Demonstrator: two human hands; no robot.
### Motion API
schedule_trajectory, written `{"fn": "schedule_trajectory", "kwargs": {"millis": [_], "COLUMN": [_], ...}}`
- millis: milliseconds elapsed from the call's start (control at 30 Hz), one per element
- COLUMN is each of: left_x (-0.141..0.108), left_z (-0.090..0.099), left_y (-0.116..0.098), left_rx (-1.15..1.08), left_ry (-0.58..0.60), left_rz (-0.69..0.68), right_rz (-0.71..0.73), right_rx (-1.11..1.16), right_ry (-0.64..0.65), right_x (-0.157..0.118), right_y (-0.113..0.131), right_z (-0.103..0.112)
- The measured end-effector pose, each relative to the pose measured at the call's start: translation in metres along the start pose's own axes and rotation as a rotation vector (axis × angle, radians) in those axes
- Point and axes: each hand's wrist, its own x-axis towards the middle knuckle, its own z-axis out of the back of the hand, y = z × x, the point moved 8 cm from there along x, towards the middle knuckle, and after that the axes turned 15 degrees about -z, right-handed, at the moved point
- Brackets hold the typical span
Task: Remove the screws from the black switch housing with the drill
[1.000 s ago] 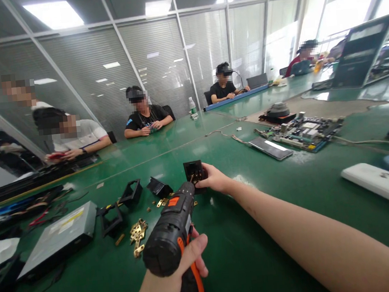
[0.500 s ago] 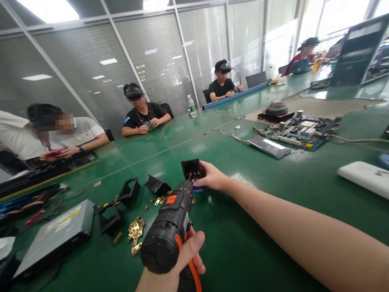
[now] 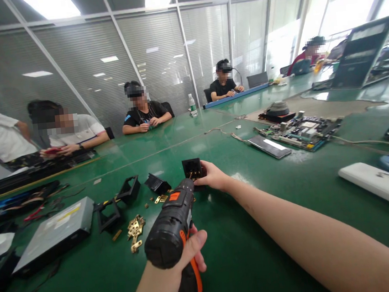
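Observation:
My left hand (image 3: pixel 194 251) is wrapped around the handle of a black and orange cordless drill (image 3: pixel 169 224). The drill points away from me, and its bit reaches the opening of a small black plastic housing (image 3: pixel 191 167). Brass-coloured contacts show inside that housing. My right hand (image 3: pixel 213 176) grips the housing from its right side, against the table. Some of its fingers are hidden behind the part. Left of the drill lie loose brass pieces (image 3: pixel 136 232) and several black plastic frames (image 3: pixel 129 189).
A silver disc drive (image 3: pixel 56 235) and tools (image 3: pixel 17 202) lie to the left on the green table (image 3: pixel 259 250). Rightward are a circuit board (image 3: pixel 308 128), a flat dark module (image 3: pixel 269 146) and a white bar (image 3: pixel 380 183). Several people sit across the table.
The drill has shifted slightly right and up, its bit still at the housing. The standing person at far left has lowered an arm. The view has shifted slightly.

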Motion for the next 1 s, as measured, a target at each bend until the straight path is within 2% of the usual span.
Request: {"fn": "schedule_trajectory", "kwargs": {"millis": [367, 567, 1000], "left_x": [-0.0021, -0.0019, -0.0020], "left_z": [-0.0032, -0.0002, 0.0001], "left_y": [-0.0072, -0.0032, -0.0024], "left_rx": [-0.013, -0.021, -0.024], "left_ry": [-0.019, -0.055, -0.042], "left_rz": [-0.005, 0.000, -0.007], "right_rz": [-0.003, -0.020, -0.024], "right_rx": [0.030, 0.030, 0.049], "right_ry": [0.011, 0.004, 0.013], "right_x": [-0.0024, -0.0026, -0.0028], "right_y": [0.0025, 0.0016, 0.0027], "right_z": [-0.0001, 0.0013, 0.0003]}}
